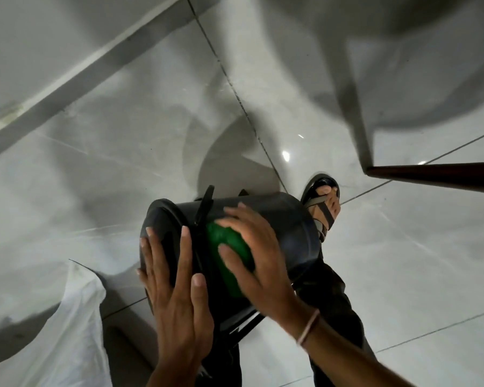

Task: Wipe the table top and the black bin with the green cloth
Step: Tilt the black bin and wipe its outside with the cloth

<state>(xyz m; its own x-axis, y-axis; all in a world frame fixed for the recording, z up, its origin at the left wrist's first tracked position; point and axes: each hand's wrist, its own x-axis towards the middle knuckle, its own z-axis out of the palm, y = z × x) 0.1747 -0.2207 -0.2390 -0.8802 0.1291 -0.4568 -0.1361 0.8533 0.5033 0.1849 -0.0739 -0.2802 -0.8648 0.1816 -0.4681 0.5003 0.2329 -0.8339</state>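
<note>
The black bin (285,227) is tipped on its side above the tiled floor, low in the middle of the view. My left hand (176,297) lies flat with spread fingers on its lid end, holding it steady. My right hand (260,255) presses the green cloth (227,247) against the bin's curved side, fingers spread over the cloth. Only a dark corner of the table (436,174) shows at the right edge.
My sandalled foot (324,205) stands just behind the bin, with my dark trouser leg (336,297) below it. A white cloth or bag (67,331) lies at the lower left. A wall skirting (67,76) runs across the upper left of the glossy tiled floor.
</note>
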